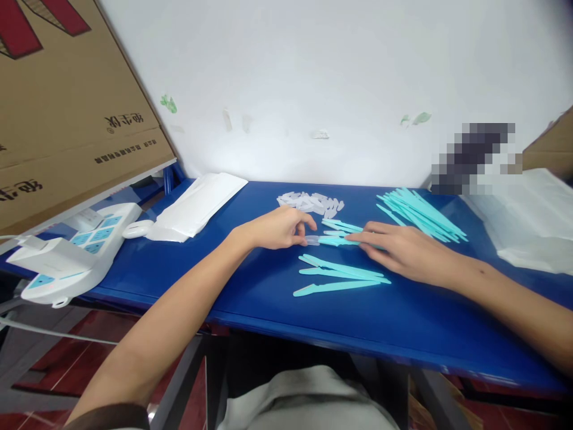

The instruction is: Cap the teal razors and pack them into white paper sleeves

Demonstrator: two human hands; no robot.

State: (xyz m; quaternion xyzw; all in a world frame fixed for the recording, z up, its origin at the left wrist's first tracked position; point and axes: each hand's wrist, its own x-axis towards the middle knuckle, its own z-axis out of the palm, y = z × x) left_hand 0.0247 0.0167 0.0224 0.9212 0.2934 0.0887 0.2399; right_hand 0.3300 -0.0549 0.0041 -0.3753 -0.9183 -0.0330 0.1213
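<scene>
My left hand (284, 228) is bent, thumb and finger curled around the end of a clear plastic blade cap (312, 240). That cap lies in line with the tip of a turquoise eyebrow razor (333, 241). Fingers of my right hand (394, 246) press together on this razor's handle. Just behind it lie more turquoise razors (342, 224), one with a pale cap by its tip. Closer to me, several razors (340, 288) rest with blade ends to the left. Loose clear caps (308, 203) form a pile beyond my left hand.
A heap of turquoise razors (421, 214) lies at the back right of the blue table (268, 304). White plastic bags (199, 206) are at the left, beside a power strip (89, 251) with plugged-in adapters. Whitish plastic sheeting (532, 227) covers the right end. A cardboard box (76, 101) stands left.
</scene>
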